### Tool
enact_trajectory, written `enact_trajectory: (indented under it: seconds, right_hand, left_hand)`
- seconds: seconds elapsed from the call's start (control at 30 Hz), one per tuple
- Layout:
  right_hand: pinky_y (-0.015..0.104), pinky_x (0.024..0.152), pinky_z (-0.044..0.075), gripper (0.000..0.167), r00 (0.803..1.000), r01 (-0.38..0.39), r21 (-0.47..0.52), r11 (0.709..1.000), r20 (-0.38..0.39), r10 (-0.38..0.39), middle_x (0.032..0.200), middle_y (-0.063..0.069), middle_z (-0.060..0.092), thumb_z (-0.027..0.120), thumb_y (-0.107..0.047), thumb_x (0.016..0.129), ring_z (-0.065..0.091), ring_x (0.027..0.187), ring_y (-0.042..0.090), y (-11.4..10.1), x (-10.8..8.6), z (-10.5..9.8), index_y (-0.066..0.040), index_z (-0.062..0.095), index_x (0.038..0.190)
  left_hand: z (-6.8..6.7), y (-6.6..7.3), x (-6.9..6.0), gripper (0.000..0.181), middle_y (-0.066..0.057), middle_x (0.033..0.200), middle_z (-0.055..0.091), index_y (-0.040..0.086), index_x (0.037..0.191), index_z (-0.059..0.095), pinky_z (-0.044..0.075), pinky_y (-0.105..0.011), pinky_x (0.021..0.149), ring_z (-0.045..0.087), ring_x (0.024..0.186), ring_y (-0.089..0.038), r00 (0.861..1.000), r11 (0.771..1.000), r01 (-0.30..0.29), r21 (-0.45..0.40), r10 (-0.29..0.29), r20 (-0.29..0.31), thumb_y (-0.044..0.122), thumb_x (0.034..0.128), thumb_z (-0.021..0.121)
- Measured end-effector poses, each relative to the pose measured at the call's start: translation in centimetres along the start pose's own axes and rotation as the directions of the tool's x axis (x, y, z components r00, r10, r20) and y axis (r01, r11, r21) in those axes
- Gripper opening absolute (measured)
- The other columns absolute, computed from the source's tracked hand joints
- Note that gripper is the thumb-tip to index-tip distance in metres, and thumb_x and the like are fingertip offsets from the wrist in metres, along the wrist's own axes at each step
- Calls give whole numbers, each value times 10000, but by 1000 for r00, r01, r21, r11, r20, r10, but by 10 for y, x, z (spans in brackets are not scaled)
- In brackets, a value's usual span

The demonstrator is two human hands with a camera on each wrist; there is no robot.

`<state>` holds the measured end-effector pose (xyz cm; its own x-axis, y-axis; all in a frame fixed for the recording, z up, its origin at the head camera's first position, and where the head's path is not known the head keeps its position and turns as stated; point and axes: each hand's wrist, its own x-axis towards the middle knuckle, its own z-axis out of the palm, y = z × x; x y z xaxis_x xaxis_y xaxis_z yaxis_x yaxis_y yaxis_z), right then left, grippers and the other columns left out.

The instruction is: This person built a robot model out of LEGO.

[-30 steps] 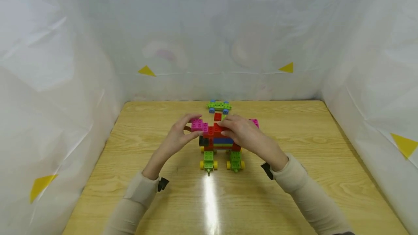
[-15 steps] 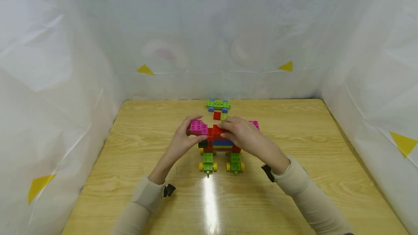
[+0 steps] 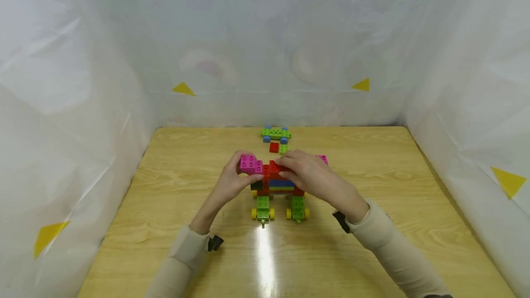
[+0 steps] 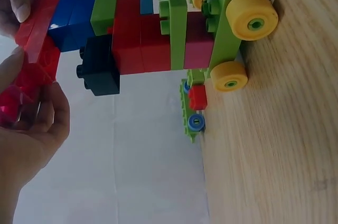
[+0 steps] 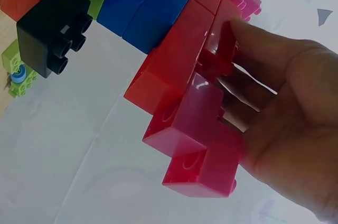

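A toy-brick model stands on the table on green wheeled bases (image 3: 262, 207) with yellow wheels (image 4: 252, 17). My left hand (image 3: 232, 182) grips the pink bricks (image 3: 250, 163) at its upper left end, the thumb in front and the fingers behind. Along the top, my right hand (image 3: 311, 174) pinches a red brick (image 3: 274, 166) and hides part of the model. Other pink bricks (image 3: 322, 158) show past its knuckles. Below the red row are blue bricks (image 4: 76, 15), and a black brick (image 4: 100, 65) juts out with its studs facing sideways.
Behind the model lie a loose red brick (image 3: 274, 147) and a light green brick (image 3: 284, 149). Farther back is a green wheeled base (image 3: 276, 134) with blue wheels. White sheeting (image 3: 281, 49) encloses the table (image 3: 352, 252) at the back and sides.
My left hand has closed more snugly about the pink bricks, with its wrist shifted slightly right and its thumb lower. The right hand stays nearly where it was on the red brick.
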<state>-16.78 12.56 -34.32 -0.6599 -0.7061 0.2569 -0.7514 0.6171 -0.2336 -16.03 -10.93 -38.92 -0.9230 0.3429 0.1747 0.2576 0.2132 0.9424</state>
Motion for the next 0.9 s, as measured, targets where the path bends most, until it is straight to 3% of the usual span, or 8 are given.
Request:
enact_trajectory:
  seconds: [0.17,0.27,0.43,0.5,0.7,0.83,0.9]
  right_hand:
    - [373,813,535,321,996,-7,47,999,84,3,1114,58,673,657,-245,928,647,965,207,6,-2,-9,-74,665,1198]
    - [415,853,521,357,990,-76,127,989,130,60,1176,70,661,625,-287,946,640,1021,234,16,-4,-23,-86,644,1240]
    - [464,890,491,387,969,-224,252,942,165,186,1215,78,638,569,-306,978,605,1072,250,53,-5,-37,-81,604,1291]
    - [461,877,495,376,964,-250,279,927,166,209,1187,88,647,559,-281,987,609,1043,246,73,-5,-36,-65,602,1291]
    - [447,830,520,339,958,-271,281,920,167,231,1095,119,681,561,-227,989,649,942,243,124,-4,-15,-20,623,1250]
    - [440,818,525,315,952,-288,276,917,183,244,1107,103,682,568,-224,985,654,942,232,145,2,16,-54,639,1240]
    - [437,818,525,308,954,-281,275,919,182,237,1114,110,679,566,-215,986,650,954,241,151,6,34,-52,640,1237]
  left_hand:
    - [0,0,-2,453,-134,1063,563,-38,1208,469,503,-316,778,556,928,-220,1000,999,13,36,-14,17,20,841,728]
    - [2,0,-2,439,-128,1049,563,-27,1196,473,496,-344,773,548,908,-212,1000,999,-2,46,1,23,27,843,729]
    - [6,4,-2,424,-133,1029,564,-32,1175,476,485,-283,744,537,880,-207,999,997,-32,72,30,21,15,838,729]
    - [7,6,-2,414,-137,1025,561,-33,1167,474,479,-252,733,536,875,-205,999,997,-33,74,32,23,11,841,725]
    - [8,8,1,400,-132,1021,552,-31,1150,460,474,-243,725,528,862,-202,999,997,-36,65,33,38,21,849,719]
    - [7,7,1,400,-113,1013,549,-24,1146,453,471,-244,717,522,852,-190,998,996,-41,73,37,53,26,851,719]
    - [7,0,2,408,-105,1008,547,-15,1150,450,468,-247,706,520,847,-190,998,996,-36,85,31,61,27,849,722]
